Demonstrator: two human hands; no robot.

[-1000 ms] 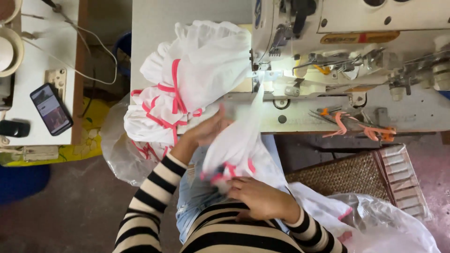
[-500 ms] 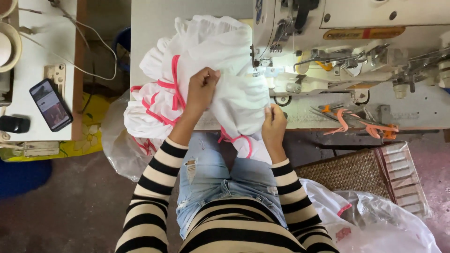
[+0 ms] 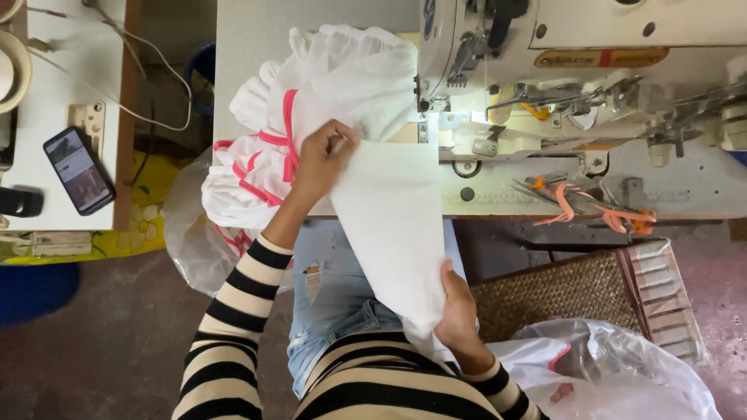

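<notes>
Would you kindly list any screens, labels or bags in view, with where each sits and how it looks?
Phone: far left on the white side table, dark slab, screen lit.
Label: front of the sewing machine, long yellow-orange strip with a red mark.
Clear bag: floor, bottom right, crumpled, white and pink cloth inside.
Second bag: below the table edge, left, translucent.

place: sewing workshop | signs: industrial sewing machine (image 3: pixel 560 85), heaped white garments (image 3: pixel 311 117), bare concrete floor (image 3: pixel 101 342)

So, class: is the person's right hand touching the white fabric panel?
Touching. The head view shows the right hand gripping the lower edge of the white fabric panel, its fingers curled onto the cloth with no gap.
</notes>
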